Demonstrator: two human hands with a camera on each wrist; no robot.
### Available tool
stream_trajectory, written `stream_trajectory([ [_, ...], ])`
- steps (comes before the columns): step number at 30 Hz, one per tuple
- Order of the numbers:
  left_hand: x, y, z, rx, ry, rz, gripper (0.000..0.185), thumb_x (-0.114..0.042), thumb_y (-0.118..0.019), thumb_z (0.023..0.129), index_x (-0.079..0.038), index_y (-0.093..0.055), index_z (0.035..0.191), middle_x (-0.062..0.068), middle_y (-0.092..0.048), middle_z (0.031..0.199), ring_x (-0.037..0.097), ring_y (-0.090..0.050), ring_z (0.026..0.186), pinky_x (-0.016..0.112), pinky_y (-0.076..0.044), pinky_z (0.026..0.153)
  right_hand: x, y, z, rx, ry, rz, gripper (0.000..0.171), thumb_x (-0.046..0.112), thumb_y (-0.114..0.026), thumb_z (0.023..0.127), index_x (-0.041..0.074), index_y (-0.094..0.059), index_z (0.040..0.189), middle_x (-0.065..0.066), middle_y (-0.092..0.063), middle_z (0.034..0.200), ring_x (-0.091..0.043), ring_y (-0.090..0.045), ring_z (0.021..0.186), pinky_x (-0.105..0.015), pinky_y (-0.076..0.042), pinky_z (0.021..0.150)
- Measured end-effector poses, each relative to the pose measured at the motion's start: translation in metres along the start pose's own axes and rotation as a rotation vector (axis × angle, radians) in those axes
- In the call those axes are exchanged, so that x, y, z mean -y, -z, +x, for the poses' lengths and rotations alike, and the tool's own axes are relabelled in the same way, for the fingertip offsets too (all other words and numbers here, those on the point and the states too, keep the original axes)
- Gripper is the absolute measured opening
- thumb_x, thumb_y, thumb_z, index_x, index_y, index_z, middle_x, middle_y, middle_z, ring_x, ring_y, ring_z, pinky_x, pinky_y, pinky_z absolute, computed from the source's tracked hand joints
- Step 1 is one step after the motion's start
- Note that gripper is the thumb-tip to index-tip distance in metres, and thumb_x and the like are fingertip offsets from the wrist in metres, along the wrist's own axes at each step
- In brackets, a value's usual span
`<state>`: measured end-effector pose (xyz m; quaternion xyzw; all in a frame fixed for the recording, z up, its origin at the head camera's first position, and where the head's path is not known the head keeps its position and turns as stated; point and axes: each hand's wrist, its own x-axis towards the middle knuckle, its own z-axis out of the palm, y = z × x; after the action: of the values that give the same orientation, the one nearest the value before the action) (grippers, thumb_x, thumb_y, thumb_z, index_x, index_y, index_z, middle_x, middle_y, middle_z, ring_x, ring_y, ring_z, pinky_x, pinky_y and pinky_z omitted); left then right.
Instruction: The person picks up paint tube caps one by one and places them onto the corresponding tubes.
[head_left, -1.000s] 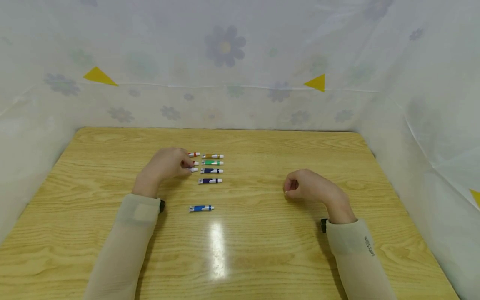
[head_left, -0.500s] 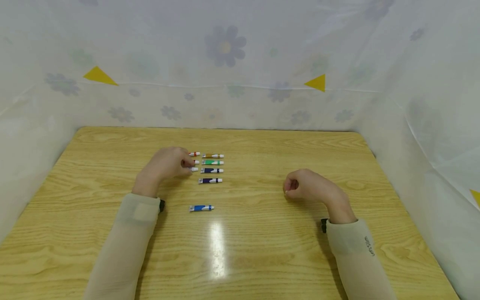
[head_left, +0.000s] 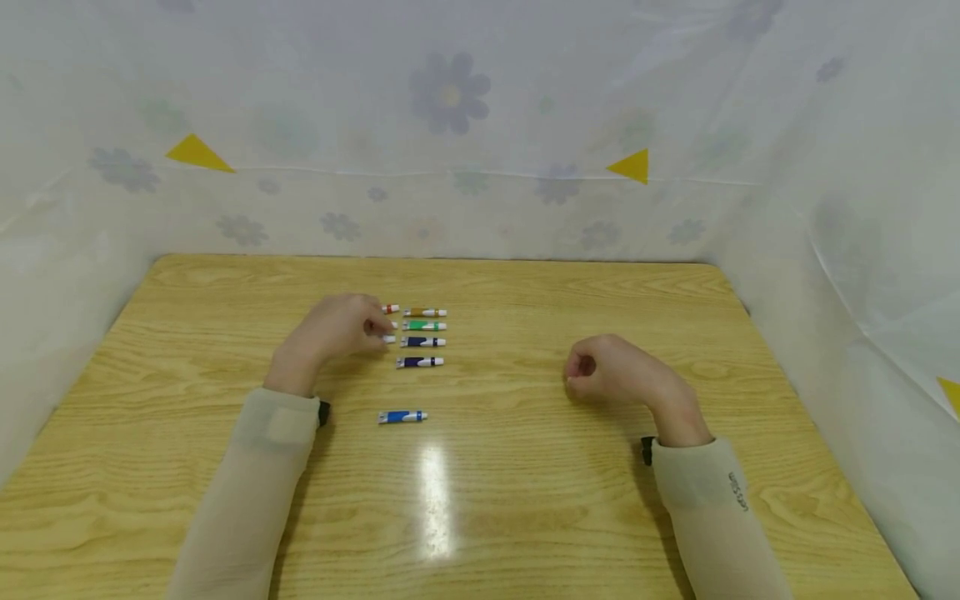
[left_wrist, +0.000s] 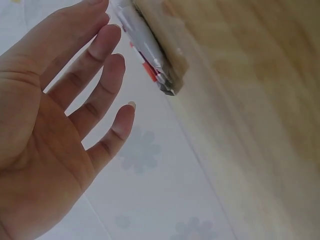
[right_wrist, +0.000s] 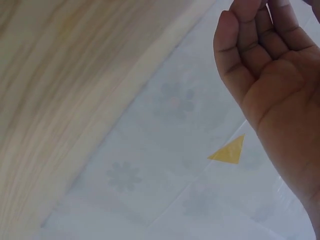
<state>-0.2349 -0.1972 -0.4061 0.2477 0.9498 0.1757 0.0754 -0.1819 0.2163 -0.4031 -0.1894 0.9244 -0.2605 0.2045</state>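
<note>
I read the sorting as most of the way done. Nearest me, one small blue-and-white paint tube (head_left: 402, 417) lies alone on the pale wooden table (head_left: 525, 500), well short of the rows. Beyond it: dark purple tube (head_left: 420, 362), navy tube (head_left: 423, 342), green tube (head_left: 425, 326), brown tube (head_left: 425, 312), one each. My left hand (head_left: 333, 329), fingers straight, covers three more tubes left of the green one, only caps showing. My right hand (head_left: 611, 371) idles right of it, loosely curled, empty.
</note>
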Motion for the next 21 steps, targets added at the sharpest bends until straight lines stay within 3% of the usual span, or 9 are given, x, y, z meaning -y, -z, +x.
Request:
stream_trajectory([
  [6,-0.007,0.004,-0.001,0.008,-0.03,-0.038,0.024,-0.016,-0.081,0.09,-0.012,-0.081,0.113,0.003,-0.073,0.103,0.018,-0.069,0.092,0.041,-0.06,0.084,0.002,0.001,0.001,-0.025,-0.005,0.007,0.006,0.015,-0.068,0.097,0.016,-0.074,0.095,0.001,-0.07,0.089,-0.015,-0.061,0.078,-0.033,-0.052,0.073],
  [13,-0.02,0.009,-0.004,0.027,-0.097,-0.059,0.02,-0.016,-0.082,0.089,-0.012,-0.081,0.109,0.003,-0.075,0.107,0.02,-0.07,0.094,0.039,-0.061,0.083,0.003,0.002,0.004,-0.035,0.005,0.04,0.006,0.015,-0.067,0.099,0.014,-0.072,0.096,0.0,-0.069,0.089,-0.017,-0.06,0.077,-0.034,-0.052,0.071],
  [21,-0.027,0.008,-0.008,0.064,-0.106,-0.082,0.024,-0.02,-0.085,0.086,-0.012,-0.081,0.109,0.003,-0.075,0.107,0.018,-0.067,0.092,0.037,-0.059,0.082,0.003,0.002,0.007,-0.074,0.022,0.018,0.017,0.013,-0.064,0.098,0.012,-0.075,0.111,-0.002,-0.074,0.104,-0.014,-0.065,0.088,-0.034,-0.055,0.078],
])
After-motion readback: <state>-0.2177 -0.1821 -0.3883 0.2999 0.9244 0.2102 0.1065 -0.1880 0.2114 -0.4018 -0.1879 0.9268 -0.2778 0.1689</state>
